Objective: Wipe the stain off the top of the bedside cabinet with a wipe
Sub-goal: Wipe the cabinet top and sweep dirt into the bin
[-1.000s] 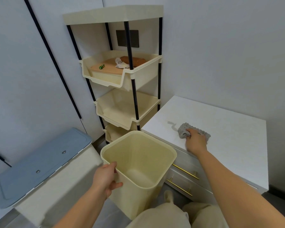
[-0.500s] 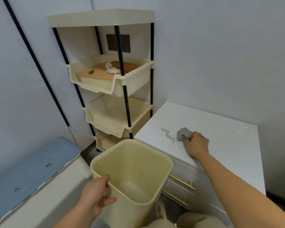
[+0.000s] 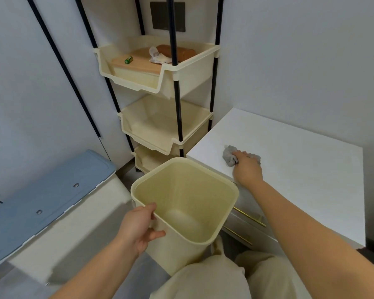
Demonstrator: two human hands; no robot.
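The white bedside cabinet (image 3: 300,160) stands at the right, its top facing me. My right hand (image 3: 246,169) presses a crumpled grey wipe (image 3: 228,156) flat on the top near the front left corner. No grey stain shows on the top beside the wipe. My left hand (image 3: 138,225) grips the near rim of an empty cream waste bin (image 3: 186,203), held just in front of the cabinet's left edge.
A cream three-tier rack (image 3: 160,83) with black posts stands behind the bin; its upper tray holds a wooden board, a green item, crumpled paper and a brown loaf. A box with a blue lid (image 3: 41,199) sits at the left. Gold drawer handles (image 3: 249,216) show below the cabinet top.
My right hand slid the wipe left across the grey smear, which is no longer visible. The bin stays in my left hand; the view tilted down slightly.
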